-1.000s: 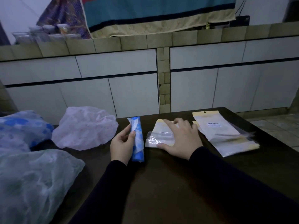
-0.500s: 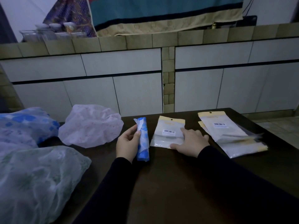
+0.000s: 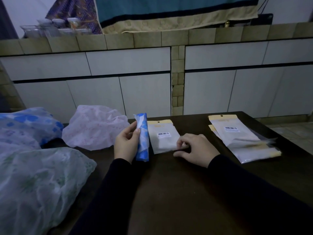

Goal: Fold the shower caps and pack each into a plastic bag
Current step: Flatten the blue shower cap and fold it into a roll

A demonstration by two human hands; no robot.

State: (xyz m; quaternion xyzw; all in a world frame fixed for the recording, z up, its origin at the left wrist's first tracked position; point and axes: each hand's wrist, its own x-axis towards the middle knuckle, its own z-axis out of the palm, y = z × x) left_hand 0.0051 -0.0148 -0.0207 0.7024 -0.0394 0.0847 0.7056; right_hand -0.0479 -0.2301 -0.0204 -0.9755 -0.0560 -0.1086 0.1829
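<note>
One blue shower cap [image 3: 143, 136] folded, gripped in the left hand [image 3: 125, 143]; right hand [image 3: 194, 150] pinches an empty bag [image 3: 163, 136]; three loose caps [image 3: 94, 128] beyond the left hand await folding.

Four shower caps in all: one folded blue-and-white shower cap [image 3: 143, 138] rolled into a narrow strip, and three unfolded ones, a pink shower cap [image 3: 94, 129], a blue-flowered shower cap [image 3: 28, 126] and a green-patterned shower cap [image 3: 39, 184]. One single plastic bag [image 3: 163, 136] lies flat on the table, and a stack of plastic bags [image 3: 240, 139] holds at least two; the exact number cannot be told. Two hands: one left hand [image 3: 126, 144], one right hand [image 3: 197, 149]
</note>
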